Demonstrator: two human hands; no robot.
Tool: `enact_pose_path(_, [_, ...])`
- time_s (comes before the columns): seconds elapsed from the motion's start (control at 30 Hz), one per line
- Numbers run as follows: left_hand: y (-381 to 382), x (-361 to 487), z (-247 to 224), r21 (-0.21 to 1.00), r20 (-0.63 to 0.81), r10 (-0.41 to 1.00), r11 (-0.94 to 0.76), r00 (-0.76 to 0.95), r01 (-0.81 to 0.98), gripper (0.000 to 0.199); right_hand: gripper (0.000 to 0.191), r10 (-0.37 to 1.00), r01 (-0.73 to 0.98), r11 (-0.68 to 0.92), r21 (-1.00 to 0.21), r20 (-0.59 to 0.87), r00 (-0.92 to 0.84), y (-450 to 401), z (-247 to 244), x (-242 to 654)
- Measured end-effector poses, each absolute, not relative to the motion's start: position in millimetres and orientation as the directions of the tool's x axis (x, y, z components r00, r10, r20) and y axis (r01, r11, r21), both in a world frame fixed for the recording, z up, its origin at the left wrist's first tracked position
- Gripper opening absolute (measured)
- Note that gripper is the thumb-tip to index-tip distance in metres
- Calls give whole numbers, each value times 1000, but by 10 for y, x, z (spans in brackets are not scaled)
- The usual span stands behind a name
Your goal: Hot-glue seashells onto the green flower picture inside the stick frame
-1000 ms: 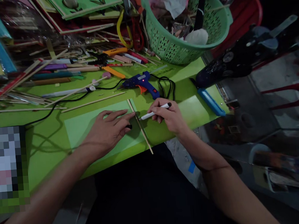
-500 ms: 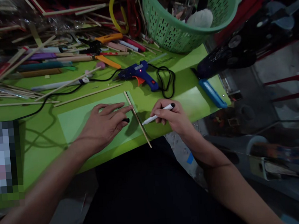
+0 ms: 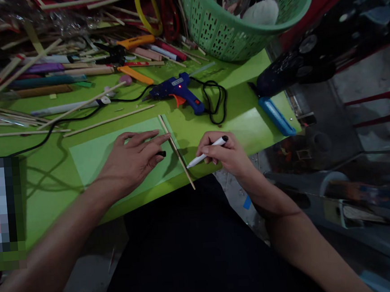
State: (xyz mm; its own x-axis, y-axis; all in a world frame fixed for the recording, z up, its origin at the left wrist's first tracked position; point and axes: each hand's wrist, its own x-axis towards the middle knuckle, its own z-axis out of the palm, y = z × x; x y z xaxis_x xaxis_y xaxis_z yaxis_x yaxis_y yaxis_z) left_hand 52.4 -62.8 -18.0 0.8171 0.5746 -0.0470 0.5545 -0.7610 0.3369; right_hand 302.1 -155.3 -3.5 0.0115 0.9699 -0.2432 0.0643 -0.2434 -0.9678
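Observation:
A thin wooden stick [image 3: 169, 134] lies slantwise across a pale green sheet of paper [image 3: 92, 154], its near end jutting past the table edge. With fingers stretched out, my left hand [image 3: 133, 157] rests over the paper, and its fingertips touch the upper part of the stick. A small black marker cap [image 3: 162, 153] is tucked at the left thumb. My right hand [image 3: 220, 150] is closed around a white marker [image 3: 204, 156] with a black end. The marker's tip meets or nearly meets the right side of the stick, below its middle.
Beyond the paper lies a blue glue gun [image 3: 180, 91] with its red light on and its black cord looped. Orange-handled pliers [image 3: 136, 41], pens and many sticks crowd the back left. A green basket [image 3: 220, 36] stands behind; a blue cutter [image 3: 275, 116] lies at right.
The marker tip has moved slightly along the stick toward its near end. My left hand keeps its place on the stick. The whole view has shifted a little.

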Motion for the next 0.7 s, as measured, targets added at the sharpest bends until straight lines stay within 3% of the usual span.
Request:
enact_pose_path(0.47, [-626, 519, -187, 381, -11, 561, -763, 828, 523, 40, 15, 972, -33, -227, -973, -228, 51, -1545, -73, 3076])
enact_pose_path(0.57, [-618, 504, -188, 421, 48, 545, -771, 837, 478, 32, 16, 976, -66, -196, -978, -201, 87, -1508, -15, 3076])
enact_pose_path(0.7, [-602, 470, -161, 512, 164, 626, -714, 762, 477, 33, 17, 985, -123, -107, -987, -122, 120, -1443, 90, 2979])
